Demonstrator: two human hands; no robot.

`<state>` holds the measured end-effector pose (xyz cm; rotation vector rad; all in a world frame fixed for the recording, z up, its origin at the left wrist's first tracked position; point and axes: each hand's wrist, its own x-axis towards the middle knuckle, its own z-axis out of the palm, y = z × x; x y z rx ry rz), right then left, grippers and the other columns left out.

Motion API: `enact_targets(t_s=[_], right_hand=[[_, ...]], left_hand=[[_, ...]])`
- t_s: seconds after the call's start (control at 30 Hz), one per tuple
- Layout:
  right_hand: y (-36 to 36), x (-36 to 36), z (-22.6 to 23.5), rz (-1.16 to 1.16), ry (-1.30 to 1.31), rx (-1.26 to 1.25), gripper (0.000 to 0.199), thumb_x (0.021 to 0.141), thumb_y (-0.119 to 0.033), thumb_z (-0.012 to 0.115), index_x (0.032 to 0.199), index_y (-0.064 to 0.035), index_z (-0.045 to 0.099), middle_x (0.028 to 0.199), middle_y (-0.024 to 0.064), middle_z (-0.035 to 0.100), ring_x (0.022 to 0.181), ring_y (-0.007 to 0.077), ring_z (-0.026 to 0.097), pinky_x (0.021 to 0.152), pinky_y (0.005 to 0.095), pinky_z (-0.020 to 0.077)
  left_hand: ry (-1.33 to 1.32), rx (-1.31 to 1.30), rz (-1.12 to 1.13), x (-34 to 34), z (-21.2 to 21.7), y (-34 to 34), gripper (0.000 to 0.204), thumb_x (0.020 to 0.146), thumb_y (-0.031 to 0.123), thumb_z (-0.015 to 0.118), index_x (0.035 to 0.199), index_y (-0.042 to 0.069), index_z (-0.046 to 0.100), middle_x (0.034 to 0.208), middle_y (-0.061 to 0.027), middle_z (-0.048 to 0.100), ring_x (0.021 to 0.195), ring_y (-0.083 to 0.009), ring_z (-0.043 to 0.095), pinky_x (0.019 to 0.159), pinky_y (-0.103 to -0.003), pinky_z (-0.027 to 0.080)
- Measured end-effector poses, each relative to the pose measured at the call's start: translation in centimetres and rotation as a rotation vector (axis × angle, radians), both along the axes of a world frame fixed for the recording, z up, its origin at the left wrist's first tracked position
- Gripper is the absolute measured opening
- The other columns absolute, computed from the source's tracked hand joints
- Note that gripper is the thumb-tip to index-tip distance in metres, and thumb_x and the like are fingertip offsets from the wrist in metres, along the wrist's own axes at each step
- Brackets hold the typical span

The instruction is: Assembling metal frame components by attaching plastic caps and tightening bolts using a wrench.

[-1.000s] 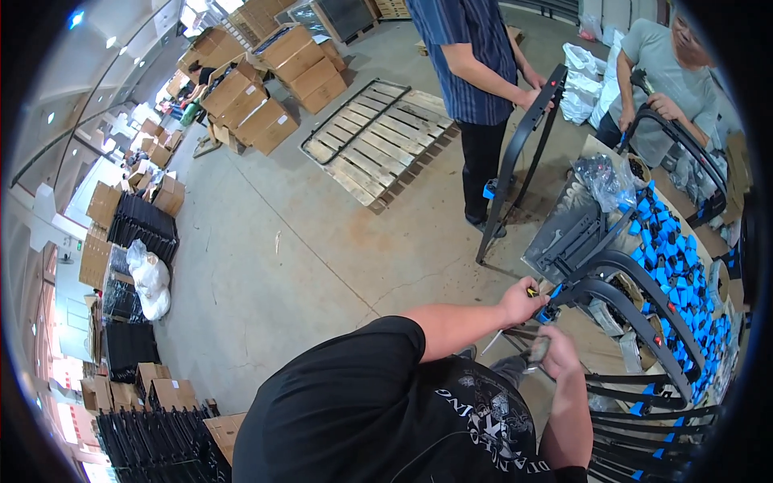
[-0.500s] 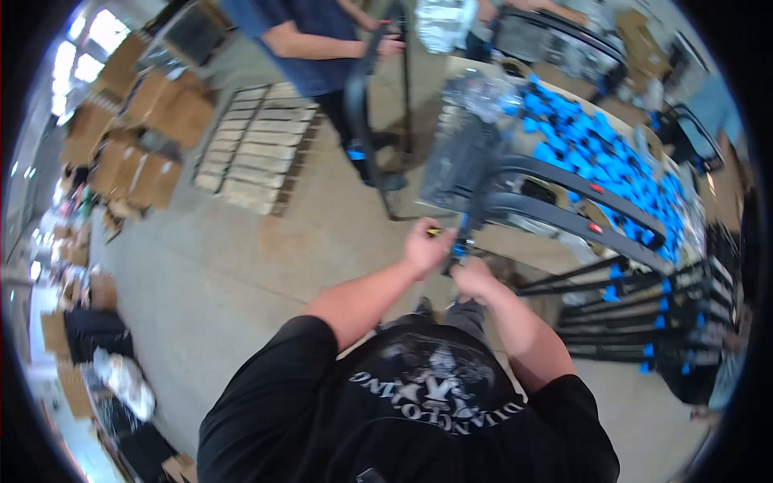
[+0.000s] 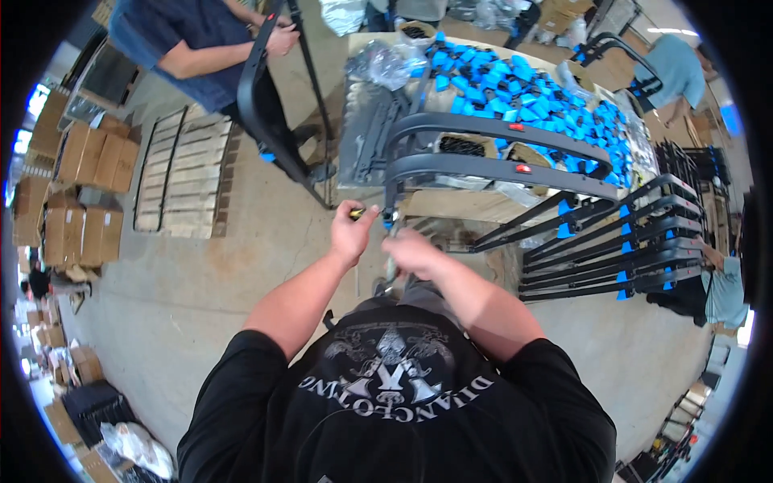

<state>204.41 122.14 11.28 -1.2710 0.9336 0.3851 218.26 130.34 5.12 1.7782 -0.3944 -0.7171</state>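
My left hand (image 3: 351, 233) is closed around a small yellow-tipped tool (image 3: 357, 213) aimed at the dark frame's (image 3: 499, 171) lower end beside the bench (image 3: 483, 205), while my right hand (image 3: 411, 251) pinches that end, probably steadying it.

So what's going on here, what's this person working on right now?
A person in a black T-shirt stands at a worktable, both hands at the near end of a curved dark frame. The left hand grips a small yellow-and-black tool by that end; the right hand is blurred just below it. Blue plastic pieces cover the table. Another person nearby holds a similar frame upright.
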Motion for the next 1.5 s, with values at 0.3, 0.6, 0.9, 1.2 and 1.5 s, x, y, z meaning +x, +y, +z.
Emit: enact_targets(t_s=[0.3,0.6,0.9,1.2,1.5], right_hand=[[1.5,-0.5,-1.0,-0.194,-0.084,0.032,0.031,0.087,-0.020,0.055,0.091,0.0094,0.063,0.071,0.0176,0.063,0.048,0.0293,0.059,0.044,0.0442,0.0472],[2.3,-0.4,-0.1,-0.137,-0.064,-0.149,0.032,0.087,-0.018,0.054,0.098,0.0108,0.062,0.088,0.0267,0.069,0.083,0.0389,0.070,0.069,0.0458,0.0547],[1.9,-1.5,-2.1,0.000,-0.083,-0.376,0.059,0.087,-0.031,0.063,0.123,0.0133,0.047,0.114,0.0310,0.065,0.108,0.0422,0.066,0.090,0.0488,0.0519],[4.0,-1.7,-2.4,-0.033,-0.079,-0.214,0.052,0.088,-0.031,0.064,0.117,0.0101,0.052,0.108,0.0292,0.066,0.094,0.0398,0.070,0.080,0.0508,0.0550],[1.9,-1.7,-4.8,0.145,0.011,-0.571,0.051,0.086,-0.015,0.060,0.124,0.0137,0.044,0.107,0.0334,0.066,0.105,0.0445,0.066,0.090,0.0500,0.0527]], left_hand=[[0.294,-0.124,0.034,-0.1,0.4,1.0,0.023,0.093,0.019,0.074,0.098,0.013,0.052,0.064,0.0053,0.046,0.048,-0.0046,0.037,0.041,-0.024,0.028],[0.271,-0.083,0.014,0.1,0.9,0.8,0.024,0.095,0.021,0.071,0.095,0.014,0.048,0.059,0.0052,0.044,0.042,-0.0047,0.035,0.036,-0.025,0.023],[0.344,-0.035,0.019,-0.4,2.2,0.2,0.023,0.096,0.020,0.070,0.096,0.014,0.049,0.061,0.0033,0.045,0.042,-0.0058,0.035,0.035,-0.024,0.025],[0.366,-0.065,0.034,-0.1,3.3,1.9,0.071,0.092,0.012,0.071,0.146,0.013,0.025,0.076,-0.0013,0.051,0.050,-0.0077,0.042,0.040,-0.025,0.033],[0.504,0.321,-0.115,-2.4,4.9,3.2,0.009,0.099,0.019,0.054,0.099,0.011,0.052,0.071,-0.0013,0.049,0.047,-0.0081,0.038,0.038,-0.025,0.027]])
